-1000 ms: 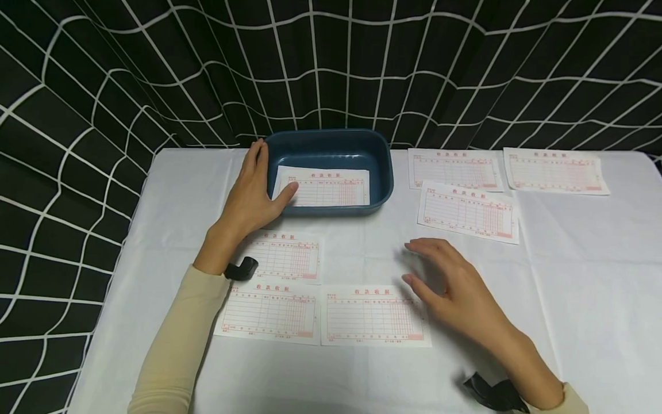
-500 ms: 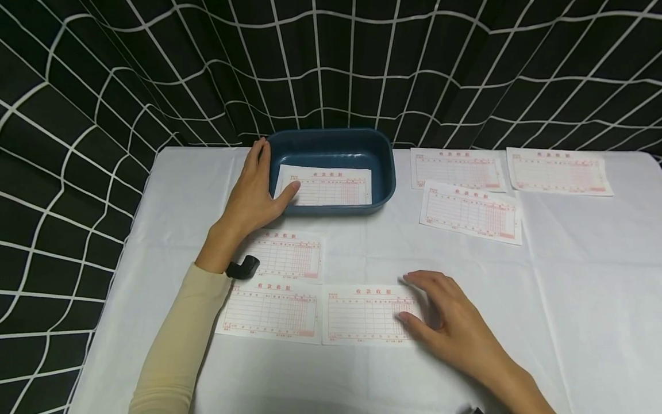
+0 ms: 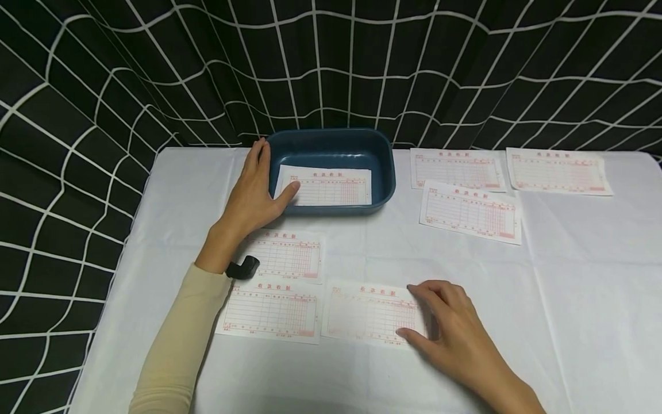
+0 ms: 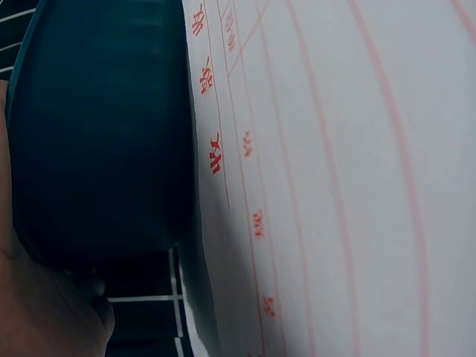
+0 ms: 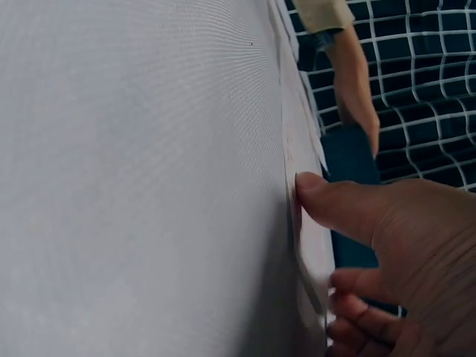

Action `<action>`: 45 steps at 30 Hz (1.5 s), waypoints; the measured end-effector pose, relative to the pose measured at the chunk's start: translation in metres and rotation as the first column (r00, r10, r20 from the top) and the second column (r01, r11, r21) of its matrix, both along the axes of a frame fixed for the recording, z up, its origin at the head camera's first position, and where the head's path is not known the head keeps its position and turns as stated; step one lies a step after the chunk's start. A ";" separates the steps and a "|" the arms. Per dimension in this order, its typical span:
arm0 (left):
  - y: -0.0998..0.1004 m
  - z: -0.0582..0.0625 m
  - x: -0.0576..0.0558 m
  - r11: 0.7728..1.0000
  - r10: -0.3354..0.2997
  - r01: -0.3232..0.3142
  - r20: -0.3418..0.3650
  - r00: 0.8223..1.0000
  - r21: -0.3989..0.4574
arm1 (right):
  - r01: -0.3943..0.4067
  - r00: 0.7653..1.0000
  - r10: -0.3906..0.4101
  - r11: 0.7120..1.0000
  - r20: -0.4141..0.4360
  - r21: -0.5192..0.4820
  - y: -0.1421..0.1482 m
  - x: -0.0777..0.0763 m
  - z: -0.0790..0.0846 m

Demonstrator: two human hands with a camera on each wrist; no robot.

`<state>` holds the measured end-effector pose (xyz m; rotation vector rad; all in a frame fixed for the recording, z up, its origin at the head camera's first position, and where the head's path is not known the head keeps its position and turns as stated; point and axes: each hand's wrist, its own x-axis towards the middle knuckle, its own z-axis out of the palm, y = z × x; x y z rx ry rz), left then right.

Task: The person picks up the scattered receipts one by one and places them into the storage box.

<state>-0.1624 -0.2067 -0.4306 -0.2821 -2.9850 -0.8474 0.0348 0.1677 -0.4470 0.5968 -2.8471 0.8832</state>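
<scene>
Left hand: clasps the left end of the blue tray, fingers close together along the outside, thumb apart and reaching over the near rim. A sudden tug there could slide the tray.
Lower left slip: flat on the white cloth, a printed form. Its right edge is just beside the held slip, so a sideways drag could catch it.
Upper left slip: under the left wrist; the black wrist mount could scuff it if the arm drops.
Blue tray: holds a printed slip, flat against the near side. The thumb overhangs its left end and might block anything lowered there.
Held slip: at the near centre, bowed, its right end between thumb and fingers. Thin paper could crease if squeezed harder, or slip free if the pinch loosens.
Right hand: thumb and fingers pinch that slip.
Right-hand slips: two at the back, one tilted in front; a sweeping forearm could scatter them.
</scene>
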 end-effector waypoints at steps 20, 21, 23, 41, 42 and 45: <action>0.000 0.000 -0.001 1.000 0.010 -0.010 0.004 1.000 -0.006 | 0.039 0.999 -0.040 0.999 0.006 0.025 -0.004 0.003 0.002; 0.000 0.000 -0.001 1.000 0.010 -0.010 0.002 1.000 -0.006 | 0.042 0.999 -0.042 0.999 0.009 0.025 -0.004 0.002 0.002; 0.000 0.000 -0.001 1.000 0.009 -0.009 0.001 1.000 -0.006 | 0.046 0.999 -0.046 0.999 0.015 0.026 -0.004 0.002 0.003; 0.000 0.001 0.000 1.000 0.012 -0.012 0.012 1.000 -0.008 | 0.055 0.988 -0.055 0.998 0.142 0.006 -0.008 0.002 0.009; 0.001 0.001 0.000 1.000 0.013 -0.013 0.014 1.000 -0.008 | 0.055 0.987 -0.053 0.998 0.149 -0.009 -0.006 0.002 0.010; 0.001 0.000 0.000 1.000 0.013 -0.013 0.015 1.000 -0.011 | 0.058 0.984 -0.048 0.997 0.171 -0.049 -0.001 -0.001 0.012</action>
